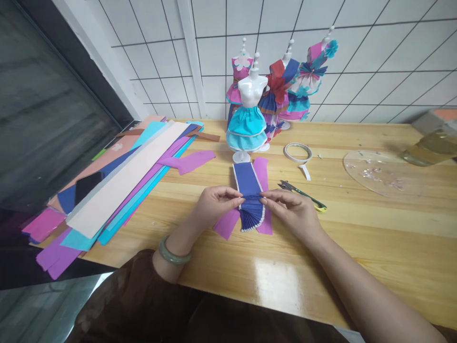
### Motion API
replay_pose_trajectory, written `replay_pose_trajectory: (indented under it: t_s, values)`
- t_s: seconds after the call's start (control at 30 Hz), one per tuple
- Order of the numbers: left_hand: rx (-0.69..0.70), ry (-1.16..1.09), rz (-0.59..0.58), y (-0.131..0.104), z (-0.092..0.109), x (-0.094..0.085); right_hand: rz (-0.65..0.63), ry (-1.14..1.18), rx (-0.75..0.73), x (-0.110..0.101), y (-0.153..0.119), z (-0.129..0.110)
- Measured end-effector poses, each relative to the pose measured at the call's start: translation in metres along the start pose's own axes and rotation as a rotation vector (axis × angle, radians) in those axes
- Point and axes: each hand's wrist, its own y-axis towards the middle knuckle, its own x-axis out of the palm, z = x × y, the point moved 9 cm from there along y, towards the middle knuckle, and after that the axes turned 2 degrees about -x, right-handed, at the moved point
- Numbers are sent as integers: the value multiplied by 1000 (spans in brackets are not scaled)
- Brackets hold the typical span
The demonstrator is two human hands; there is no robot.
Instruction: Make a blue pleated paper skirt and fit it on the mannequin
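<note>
A dark blue paper strip with white edges lies in front of me, its near part folded into narrow pleats that fan out. My left hand pinches the left edge at the newest fold between thumb and fingers. On the opposite edge, my right hand pinches the same fold. Beneath the strip lie purple paper pieces, sticking out on both sides. Small scissors with yellow-green handles rest just beyond my right hand.
Long coloured paper sheets are stacked at left, with a dark phone on them. Behind stand several mini dress forms, the nearest in a turquoise skirt. A tape roll, a clear round plate and a glass container are at right.
</note>
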Motion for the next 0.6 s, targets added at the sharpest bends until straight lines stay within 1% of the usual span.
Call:
replay_pose_trajectory:
  t_s: [0.17, 0.3, 0.47, 0.6]
  values:
    - [30, -12, 10, 0, -1, -2, 35, 44, 47, -2, -1, 3]
    - [49, -39, 26, 0, 1, -4, 36, 102, 81, -1, -1, 5]
    - [2, -34, 53, -1, 5, -5, 39, 187, 75, 0, 0, 7]
    - [-38, -46, 52, -1, 4, -4, 37, 234, 48, 0, 1, 5]
